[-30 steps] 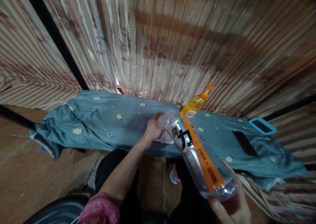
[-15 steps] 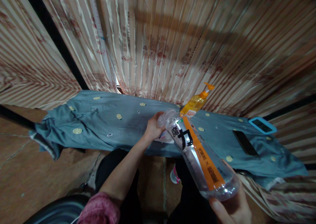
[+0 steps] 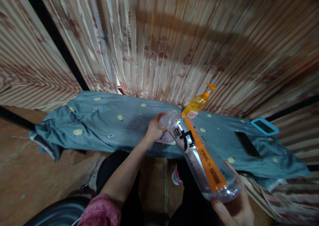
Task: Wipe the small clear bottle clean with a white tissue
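My right hand (image 3: 233, 207) grips the base of a clear plastic bottle (image 3: 201, 158) with an orange and black label, tilted so its mouth points up and away. At the bottle's mouth my left hand (image 3: 154, 129) has its fingers closed round a small clear container (image 3: 167, 117). Under that hand lies a white thing with print (image 3: 166, 139), partly hidden. Both hands hover over a narrow surface covered by a blue-grey patterned cloth (image 3: 112, 121).
An orange pump bottle (image 3: 198, 103) stands behind the clear bottle. A black phone (image 3: 247, 144) and a blue-framed device (image 3: 264, 126) lie on the cloth at right. Striped curtains (image 3: 161, 43) hang behind. My dark-clad legs and a tiled floor (image 3: 37, 179) are below.
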`<action>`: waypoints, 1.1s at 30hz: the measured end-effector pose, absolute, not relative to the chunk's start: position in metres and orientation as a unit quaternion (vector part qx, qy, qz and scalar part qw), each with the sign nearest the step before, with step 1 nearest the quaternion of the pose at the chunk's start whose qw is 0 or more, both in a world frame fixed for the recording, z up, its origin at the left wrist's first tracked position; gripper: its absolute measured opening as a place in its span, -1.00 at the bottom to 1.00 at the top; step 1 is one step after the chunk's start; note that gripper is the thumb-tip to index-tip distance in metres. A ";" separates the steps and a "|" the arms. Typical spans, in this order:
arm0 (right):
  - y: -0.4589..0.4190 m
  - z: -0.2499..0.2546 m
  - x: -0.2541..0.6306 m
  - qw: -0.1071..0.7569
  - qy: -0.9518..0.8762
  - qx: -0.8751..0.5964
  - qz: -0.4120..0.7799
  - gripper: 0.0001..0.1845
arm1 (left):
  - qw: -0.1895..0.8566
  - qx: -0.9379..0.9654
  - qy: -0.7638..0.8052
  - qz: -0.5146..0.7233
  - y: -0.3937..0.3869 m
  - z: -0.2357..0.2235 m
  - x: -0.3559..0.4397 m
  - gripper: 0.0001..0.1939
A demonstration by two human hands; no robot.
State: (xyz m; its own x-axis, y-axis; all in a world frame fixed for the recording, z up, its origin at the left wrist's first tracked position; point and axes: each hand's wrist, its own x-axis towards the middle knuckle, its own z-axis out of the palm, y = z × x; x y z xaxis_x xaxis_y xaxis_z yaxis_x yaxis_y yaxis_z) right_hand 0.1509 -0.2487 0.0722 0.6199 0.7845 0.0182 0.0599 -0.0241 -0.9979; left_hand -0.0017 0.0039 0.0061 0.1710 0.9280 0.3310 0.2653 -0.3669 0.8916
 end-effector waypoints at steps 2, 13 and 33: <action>-0.248 0.073 0.151 0.618 -0.319 -0.656 0.294 0.00 | 0.356 0.678 0.440 0.470 0.004 0.006 -0.001 -0.46; -0.248 0.075 0.150 0.605 -0.352 -0.661 0.270 -0.01 | 0.358 0.676 0.430 0.480 0.002 0.009 -0.001 -0.48; -0.249 0.073 0.151 0.597 -0.359 -0.666 0.266 0.00 | 0.355 0.680 0.432 0.473 0.004 0.005 -0.001 -0.47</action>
